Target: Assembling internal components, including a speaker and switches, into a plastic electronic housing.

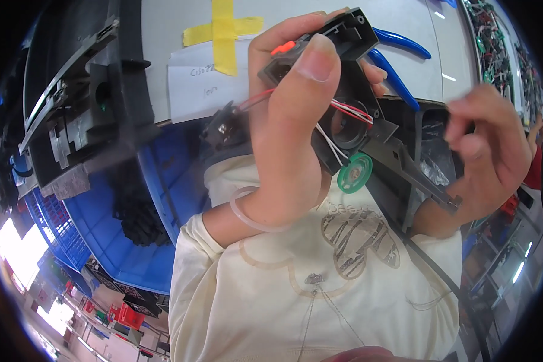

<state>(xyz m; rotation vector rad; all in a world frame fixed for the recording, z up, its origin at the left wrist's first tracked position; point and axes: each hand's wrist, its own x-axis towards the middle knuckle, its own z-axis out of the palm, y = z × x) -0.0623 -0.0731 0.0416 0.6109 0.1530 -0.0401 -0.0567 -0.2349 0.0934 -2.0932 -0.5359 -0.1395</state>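
My left hand point(295, 120) is closed around a black plastic housing point(359, 84), thumb pressed across its near side. An orange piece point(283, 47) sticks out beside the thumb. Red and white wires run from the housing, and a green round speaker point(355, 173) hangs at its lower end. Past the wrist on the left, a small dark part point(226, 125) sits by a red wire. A long grey-black arm point(413, 172) reaches from the housing toward my right wrist. My right hand point(495, 145) is raised apart on the right, fingers curled, fingertips blurred; nothing can be made out in them.
Blue-handled pliers point(398, 66) lie on the white table point(169, 24) behind the housing. A paper sheet point(190, 90) lies under yellow tape point(223, 33). At left are a black frame-like fixture point(90, 102) and a blue bin point(102, 241) holding black parts point(139, 217). Green boards with wires point(492, 36) line the far right.
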